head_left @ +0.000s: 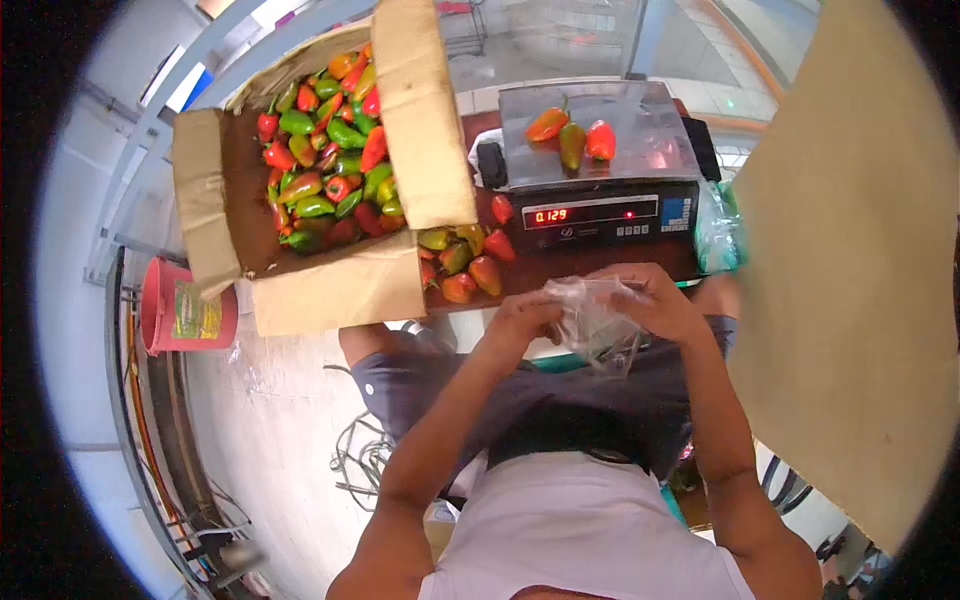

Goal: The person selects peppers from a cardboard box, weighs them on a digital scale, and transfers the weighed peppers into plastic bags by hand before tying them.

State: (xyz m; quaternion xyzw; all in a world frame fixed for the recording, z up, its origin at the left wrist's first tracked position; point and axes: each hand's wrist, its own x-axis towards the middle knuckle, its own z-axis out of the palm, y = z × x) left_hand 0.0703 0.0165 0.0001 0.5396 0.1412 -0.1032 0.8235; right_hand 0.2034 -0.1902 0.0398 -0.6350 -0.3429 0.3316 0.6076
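Observation:
Between my two hands is a clear plastic bag [598, 318], held above my lap. My left hand [527, 318] pinches its left side, and my right hand [655, 300] grips its upper right edge. The bag looks thin and crumpled; I see no pepper inside. Just beyond my hands stands a digital scale [610, 215] whose red display reads 0.129. On its metal pan lie an orange pepper [547, 124], a greenish-brown pepper [572, 147] and a red pepper [600, 141].
An open cardboard box [350, 295] full of red and green peppers stands at the left. Several loose peppers [457, 258] lie between box and scale. Green-tinted plastic bags [718, 230] hang right of the scale. A large cardboard sheet [850, 280] rises at the right; a red bucket [160, 305] stands left.

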